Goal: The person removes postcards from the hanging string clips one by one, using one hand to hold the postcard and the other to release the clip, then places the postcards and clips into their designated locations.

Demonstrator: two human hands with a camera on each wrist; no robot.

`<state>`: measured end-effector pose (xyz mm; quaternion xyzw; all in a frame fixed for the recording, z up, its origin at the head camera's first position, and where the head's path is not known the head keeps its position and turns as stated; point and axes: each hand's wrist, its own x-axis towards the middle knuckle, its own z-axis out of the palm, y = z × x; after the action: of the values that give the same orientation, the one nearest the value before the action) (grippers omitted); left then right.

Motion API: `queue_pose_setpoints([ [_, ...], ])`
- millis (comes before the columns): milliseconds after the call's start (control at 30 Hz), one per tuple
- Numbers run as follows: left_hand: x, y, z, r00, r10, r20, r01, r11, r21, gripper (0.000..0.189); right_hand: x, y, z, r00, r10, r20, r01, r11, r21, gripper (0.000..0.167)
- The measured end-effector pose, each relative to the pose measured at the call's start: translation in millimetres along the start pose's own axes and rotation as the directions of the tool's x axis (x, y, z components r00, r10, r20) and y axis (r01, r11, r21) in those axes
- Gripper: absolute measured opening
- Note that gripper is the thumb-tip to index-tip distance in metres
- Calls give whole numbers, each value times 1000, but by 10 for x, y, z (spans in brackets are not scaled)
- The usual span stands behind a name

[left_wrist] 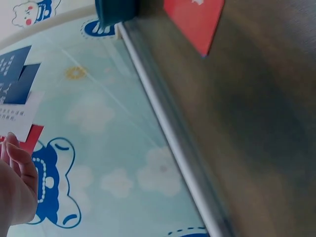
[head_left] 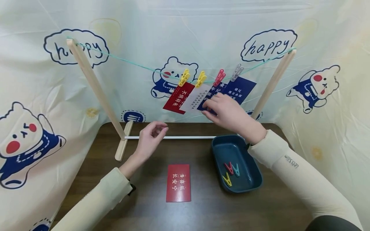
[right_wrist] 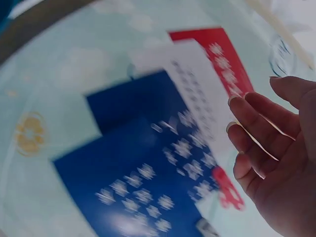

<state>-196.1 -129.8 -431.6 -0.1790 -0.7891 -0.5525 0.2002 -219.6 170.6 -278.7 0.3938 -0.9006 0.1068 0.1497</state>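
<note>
Four cards hang from a green string [head_left: 127,61]: a red card [head_left: 177,98], a white card [head_left: 194,98] and two dark blue cards [head_left: 241,89]. They overlap, each under a clothespin: two yellow clothespins [head_left: 184,77], a pink clothespin [head_left: 219,77] and a grey clothespin [head_left: 237,72]. My right hand [head_left: 228,109] is close in front of the blue cards in the head view, fingers loosely bent and holding nothing. Lower left, my left hand [head_left: 151,138] hovers over the white rod [head_left: 190,137] with relaxed fingers, also holding nothing. Another red card [head_left: 178,183] lies flat on the table.
A dark blue tray [head_left: 215,154] on the right holds several clothespins, among them a red clothespin [head_left: 229,167]. Wooden posts [head_left: 95,86] carry the string at both sides, the left one on a wooden foot [head_left: 123,142]. Behind hangs a printed cloth [head_left: 138,32].
</note>
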Motion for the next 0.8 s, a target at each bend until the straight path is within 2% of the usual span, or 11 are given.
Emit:
queue_pose_setpoints([
  [100,127,31,-24,999,12,-32,-12,1000,9,15,107,-10,-162,999,-6,-39,6,1000,5,25],
  [300,340,78,-84,997,-3,-81,5,1000,30,20,335,-14,-382,997,-2,-71,2,1000,-1,28],
  [467,473,93,-79,996,-17,-89,22,999,48,28,532,-4,-443,999,11,-42,-12,1000,-7,31],
  [633,575,93,-27,993,-38,-116,42,999,26,31,748,4,-465,999,34,-24,-34,999,-2,45],
  [800,635,66,51,990,-80,-116,81,997,6,38,911,53,-475,998,69,5,-69,996,-57,52],
])
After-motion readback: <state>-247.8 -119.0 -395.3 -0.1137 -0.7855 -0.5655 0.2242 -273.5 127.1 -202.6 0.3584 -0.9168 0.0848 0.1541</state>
